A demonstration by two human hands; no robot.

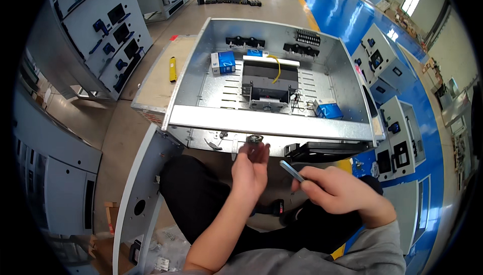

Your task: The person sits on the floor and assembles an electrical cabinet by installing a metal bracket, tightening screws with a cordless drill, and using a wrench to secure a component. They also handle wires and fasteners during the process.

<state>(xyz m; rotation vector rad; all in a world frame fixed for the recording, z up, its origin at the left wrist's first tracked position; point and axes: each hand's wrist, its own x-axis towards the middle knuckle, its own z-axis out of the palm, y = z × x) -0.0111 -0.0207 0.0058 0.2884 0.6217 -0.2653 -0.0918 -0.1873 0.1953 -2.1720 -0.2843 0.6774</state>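
Note:
My left hand (250, 168) is raised to the near edge of an open grey metal cabinet (271, 120) lying on its back. Its fingertips are closed on a small dark round part (255, 138), whose kind I cannot make out. To the right, my right hand (332, 189) grips a flat silver metal bar (292, 170), which tilts up and left toward the cabinet. Inside the cabinet sits a large dark switch unit (270, 81) with a yellow cable (277, 68) over it.
Blue-and-white boxes (223, 62) lie inside the cabinet. A yellow tool (173, 69) rests on the wooden board at left. An open door panel (136, 199) stands by my left leg. Between my legs lies a black power tool (271, 207). More cabinets (113, 28) stand around.

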